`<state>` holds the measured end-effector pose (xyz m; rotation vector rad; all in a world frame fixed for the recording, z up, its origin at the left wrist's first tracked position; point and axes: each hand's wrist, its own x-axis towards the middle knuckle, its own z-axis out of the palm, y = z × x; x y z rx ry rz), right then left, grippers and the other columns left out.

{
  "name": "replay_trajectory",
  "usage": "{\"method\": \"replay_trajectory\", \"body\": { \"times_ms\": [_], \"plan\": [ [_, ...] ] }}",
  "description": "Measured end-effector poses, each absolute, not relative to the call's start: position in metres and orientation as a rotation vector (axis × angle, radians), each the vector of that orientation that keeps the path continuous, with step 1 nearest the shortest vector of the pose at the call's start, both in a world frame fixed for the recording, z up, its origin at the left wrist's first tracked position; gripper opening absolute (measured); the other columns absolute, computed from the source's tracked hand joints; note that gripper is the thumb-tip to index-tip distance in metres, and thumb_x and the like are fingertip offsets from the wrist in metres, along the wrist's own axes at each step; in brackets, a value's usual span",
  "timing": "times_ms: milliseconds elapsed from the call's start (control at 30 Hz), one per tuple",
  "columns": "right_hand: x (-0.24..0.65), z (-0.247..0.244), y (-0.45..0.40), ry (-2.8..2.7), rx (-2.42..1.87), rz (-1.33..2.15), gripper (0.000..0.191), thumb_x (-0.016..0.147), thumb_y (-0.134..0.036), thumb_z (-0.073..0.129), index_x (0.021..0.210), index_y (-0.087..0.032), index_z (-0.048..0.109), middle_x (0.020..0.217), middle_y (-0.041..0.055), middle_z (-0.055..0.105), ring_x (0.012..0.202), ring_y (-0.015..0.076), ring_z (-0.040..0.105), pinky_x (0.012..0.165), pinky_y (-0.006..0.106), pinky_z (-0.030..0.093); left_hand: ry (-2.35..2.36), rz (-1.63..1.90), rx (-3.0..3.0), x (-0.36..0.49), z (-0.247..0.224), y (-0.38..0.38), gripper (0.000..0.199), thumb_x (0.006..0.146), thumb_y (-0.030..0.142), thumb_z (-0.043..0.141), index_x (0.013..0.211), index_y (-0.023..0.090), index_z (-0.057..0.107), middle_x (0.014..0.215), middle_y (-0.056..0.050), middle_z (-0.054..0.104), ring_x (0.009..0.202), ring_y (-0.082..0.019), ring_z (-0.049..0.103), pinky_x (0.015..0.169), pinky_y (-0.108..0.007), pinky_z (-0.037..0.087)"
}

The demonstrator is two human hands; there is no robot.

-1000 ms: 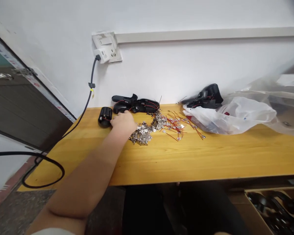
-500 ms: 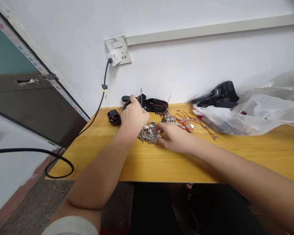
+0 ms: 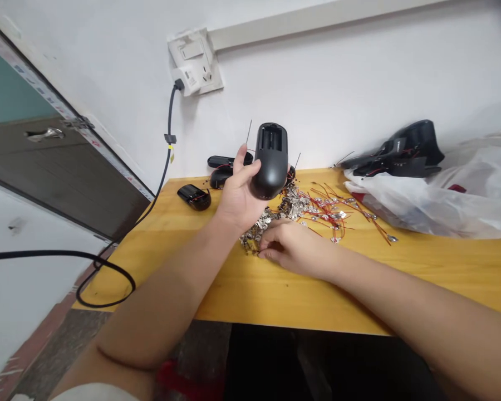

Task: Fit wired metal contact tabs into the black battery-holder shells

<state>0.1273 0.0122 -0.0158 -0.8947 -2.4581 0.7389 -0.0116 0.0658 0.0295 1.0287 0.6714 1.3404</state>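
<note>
Black plastic housing (image 3: 271,161) lies in left hand (image 3: 237,195), far side hidden.

The head-worn camera looked forward and down from close above a yellow wooden workbench (image 3: 317,295), facing a white wall (image 3: 338,72); its frame seemed slightly rolled.

The metal tabs (image 3: 271,214) are too small for me to count, the right hand (image 3: 294,250) covers some, the left hand (image 3: 237,197) hides part of the black housing (image 3: 271,159), and the plastic bag (image 3: 463,195) runs off the right edge.
</note>
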Motion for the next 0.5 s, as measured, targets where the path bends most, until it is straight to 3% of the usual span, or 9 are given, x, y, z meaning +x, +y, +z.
{"method": "replay_trajectory", "body": {
  "times_ms": [167,267,400,500],
  "plan": [
    [0.14,-0.001,0.011,-2.215,-1.033,1.065,0.011,0.086,-0.013,0.066,0.076,-0.016,0.071,0.069,0.0002,0.07,0.058,0.0122,0.06,0.058,0.025,0.045,0.701,1.26,1.02,-0.011,0.026,0.063,0.071,0.087,0.033,0.052,0.149,0.035,0.017,0.144,-0.007,0.057,0.115,-0.027,0.07,0.086,-0.042,0.058],
    [0.153,0.006,0.016,-2.057,-1.034,1.208,0.009,0.083,-0.014,0.067,0.077,-0.015,0.073,0.073,0.0025,0.074,0.063,0.0145,0.066,0.057,0.025,0.049,0.673,1.228,0.978,-0.01,0.024,0.064,0.066,0.086,0.034,0.055,0.143,0.032,0.022,0.144,-0.008,0.057,0.112,-0.026,0.071,0.087,-0.042,0.059],
    [0.165,0.006,0.028,-1.97,-0.955,1.304,0.009,0.08,-0.016,0.071,0.081,-0.017,0.079,0.078,0.0037,0.077,0.065,0.0147,0.066,0.062,0.027,0.052,0.689,1.172,0.96,-0.01,0.02,0.067,0.048,0.085,0.038,0.055,0.127,0.021,0.041,0.133,-0.013,0.063,0.113,-0.026,0.07,0.091,-0.04,0.058],
    [0.174,0.008,0.035,-1.936,-0.968,1.351,0.007,0.077,-0.02,0.076,0.08,-0.019,0.081,0.073,0.002,0.075,0.057,0.0115,0.06,0.055,0.025,0.05,0.684,1.15,0.867,-0.01,0.017,0.068,0.053,0.081,0.033,0.061,0.129,0.021,0.042,0.13,-0.013,0.064,0.108,-0.026,0.07,0.091,-0.039,0.057]
  ]
}}
